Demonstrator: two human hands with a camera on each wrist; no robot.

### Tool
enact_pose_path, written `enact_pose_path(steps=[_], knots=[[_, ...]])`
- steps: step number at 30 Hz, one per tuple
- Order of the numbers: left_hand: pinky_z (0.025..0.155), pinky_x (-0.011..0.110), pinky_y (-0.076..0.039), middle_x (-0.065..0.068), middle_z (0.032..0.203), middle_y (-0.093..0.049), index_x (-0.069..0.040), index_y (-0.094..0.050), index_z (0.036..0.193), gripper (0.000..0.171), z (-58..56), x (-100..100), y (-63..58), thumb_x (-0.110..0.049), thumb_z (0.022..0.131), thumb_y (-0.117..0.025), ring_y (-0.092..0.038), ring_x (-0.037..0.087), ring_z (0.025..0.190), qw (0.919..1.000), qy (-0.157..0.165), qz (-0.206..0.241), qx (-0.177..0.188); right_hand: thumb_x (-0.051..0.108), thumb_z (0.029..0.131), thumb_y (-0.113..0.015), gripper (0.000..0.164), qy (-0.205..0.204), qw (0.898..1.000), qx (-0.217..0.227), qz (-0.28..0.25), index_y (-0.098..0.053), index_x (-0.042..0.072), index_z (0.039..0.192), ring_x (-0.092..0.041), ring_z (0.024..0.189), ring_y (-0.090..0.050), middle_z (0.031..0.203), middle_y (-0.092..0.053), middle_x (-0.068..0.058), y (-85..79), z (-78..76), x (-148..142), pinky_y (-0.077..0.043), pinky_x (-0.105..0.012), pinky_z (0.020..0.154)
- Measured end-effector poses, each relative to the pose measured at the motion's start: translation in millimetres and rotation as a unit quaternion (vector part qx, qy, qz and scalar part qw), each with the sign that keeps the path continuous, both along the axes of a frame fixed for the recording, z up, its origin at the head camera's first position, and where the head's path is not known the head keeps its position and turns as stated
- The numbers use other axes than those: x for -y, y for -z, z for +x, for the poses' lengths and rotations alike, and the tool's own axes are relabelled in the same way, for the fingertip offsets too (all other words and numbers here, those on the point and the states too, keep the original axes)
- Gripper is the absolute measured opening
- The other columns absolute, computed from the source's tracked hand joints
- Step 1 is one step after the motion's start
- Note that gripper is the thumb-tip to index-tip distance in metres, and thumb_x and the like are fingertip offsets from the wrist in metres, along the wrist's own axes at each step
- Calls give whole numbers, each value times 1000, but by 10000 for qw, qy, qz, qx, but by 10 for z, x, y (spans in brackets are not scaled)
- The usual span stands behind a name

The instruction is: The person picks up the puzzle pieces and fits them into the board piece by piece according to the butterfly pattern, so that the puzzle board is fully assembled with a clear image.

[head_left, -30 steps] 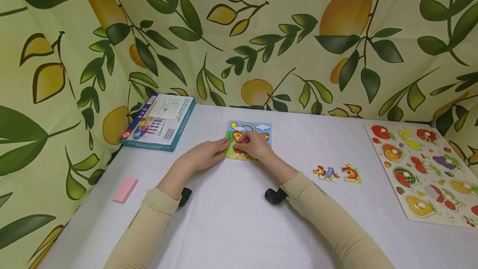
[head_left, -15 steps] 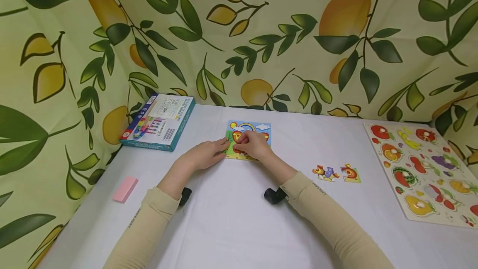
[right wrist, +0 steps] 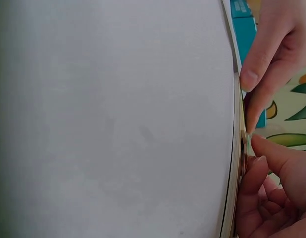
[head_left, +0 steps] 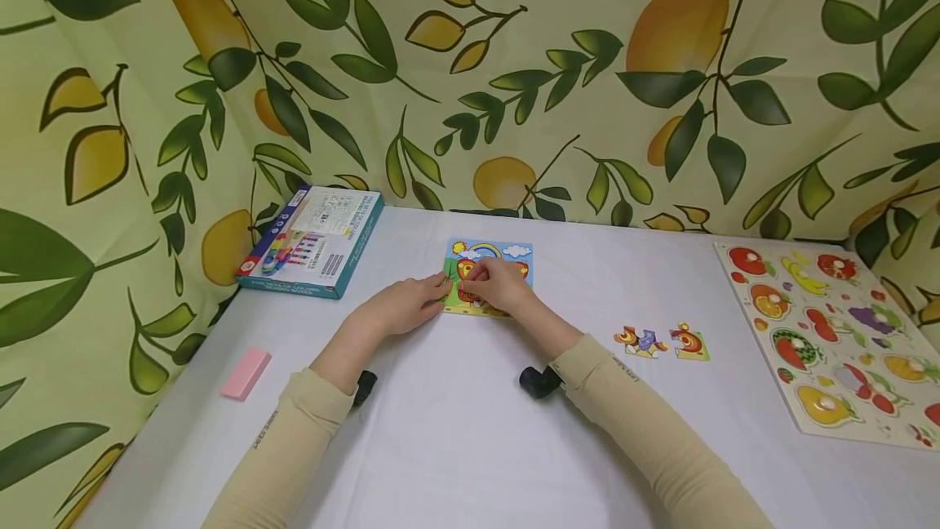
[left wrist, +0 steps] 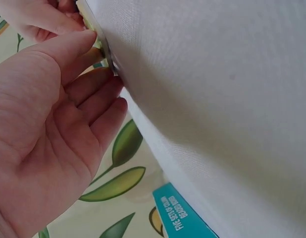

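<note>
A square jigsaw puzzle board (head_left: 488, 251), printed with a sun, a rainbow and a butterfly, lies flat on the white table. My left hand (head_left: 407, 304) rests at its left side; its fairly straight fingers and thumb touch the edge. From the right, my right hand (head_left: 501, 284) reaches over the board, its thumb and forefinger pinching a small puzzle piece against the picture. Fingers hide most of that piece; in the right wrist view only a thin edge of the puzzle piece (right wrist: 244, 144) shows. Two loose puzzle pieces, one with a purple patch (head_left: 642, 341) and one orange-red (head_left: 690, 342), lie to the right.
A flat cardboard box (head_left: 312, 239) with a teal side lies at the back left. Nearer is a pink block (head_left: 246, 374). A fruit peg puzzle board (head_left: 830, 341) covers the right side. Patterned cloth (head_left: 507, 104) hangs behind the table.
</note>
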State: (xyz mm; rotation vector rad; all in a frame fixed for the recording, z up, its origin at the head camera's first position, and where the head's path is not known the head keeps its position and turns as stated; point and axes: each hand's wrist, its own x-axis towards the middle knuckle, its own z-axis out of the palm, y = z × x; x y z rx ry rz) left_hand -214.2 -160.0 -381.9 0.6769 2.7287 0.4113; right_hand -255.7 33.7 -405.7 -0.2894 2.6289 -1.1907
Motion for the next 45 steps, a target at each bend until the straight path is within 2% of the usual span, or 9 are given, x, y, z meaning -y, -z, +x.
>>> enact_pose_path(steps=[6, 12, 24, 37, 41, 45], knots=[[110, 48, -31, 10, 155, -32, -10, -42, 148, 49, 2, 1, 16, -24, 102, -51, -37, 33, 138, 10000, -31, 13, 7, 29, 88, -74, 25, 73, 9999, 52, 127, -62, 8, 91, -12, 46, -52, 65, -56, -2, 0, -45, 25, -41, -21, 44], [110, 50, -31, 10, 155, -33, -10, -43, 148, 48, 7, -1, 16, -23, 102, -51, -37, 34, 138, 10000, -16, 49, 5, 30, 87, -75, 25, 82, 9993, 1, 362, -63, 8, 89, -11, 47, -50, 63, -55, -1, -21, -73, 39, -36, -21, 45], [109, 48, -33, 11, 155, -33, -9, -44, 147, 48, -7, -2, 15, -22, 102, -52, -38, 33, 137, 10000, 26, -31, -47, 29, 87, -75, 26, 104, 9987, 386, 311, -61, 8, 90, -12, 45, -49, 60, -54, -1, -67, -102, 54, -40, -21, 42], [110, 46, -33, 11, 155, -33, -9, -44, 147, 48, -1, -14, 6, -22, 102, -52, -38, 32, 138, 9999, -61, -80, -22, 28, 86, -76, 26, 104, 9987, 393, 316, -60, 7, 87, -13, 46, -49, 62, -54, -2, -70, -112, 69, -38, -21, 41], [110, 46, -33, 11, 155, -33, -8, -43, 147, 48, 12, -20, -8, -22, 102, -52, -37, 32, 138, 9999, -83, -73, -5, 27, 87, -75, 24, -25, 9988, 400, 298, -60, 8, 89, -12, 48, -50, 62, -53, -2, -72, -124, 50, -39, -21, 43], [110, 47, -33, 14, 154, -35, -6, -44, 146, 47, 21, -14, -18, -19, 102, -50, -38, 34, 137, 10000, 34, -14, -87, 27, 88, -74, 23, -276, 9979, 510, 275, -61, 8, 92, -11, 51, -51, 66, -55, -1, -74, -162, -1, -40, -21, 47]])
